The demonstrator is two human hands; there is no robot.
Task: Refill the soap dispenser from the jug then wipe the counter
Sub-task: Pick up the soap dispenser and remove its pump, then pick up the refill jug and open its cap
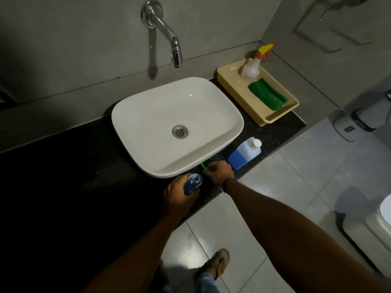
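Observation:
The blue soap dispenser bottle (192, 183) stands at the front edge of the black counter (88, 166), just in front of the basin. My left hand (179, 197) is wrapped around it from the left. Its top looks uncapped. My right hand (220, 173) is just right of the bottle, fingers closed on a thin green piece (203, 165) that sticks out toward the basin; most of that piece is hidden. The jug (244, 153), translucent with a white cap and about half full of blue liquid, stands on the counter right of my right hand, capped and untouched.
A white basin (148, 115) sits mid-counter under a wall faucet (175, 51). At the back right, a beige tray (230, 85) holds a spray bottle (251, 68) and a folded green cloth (267, 94). The counter ends at right above a tiled floor (296, 187).

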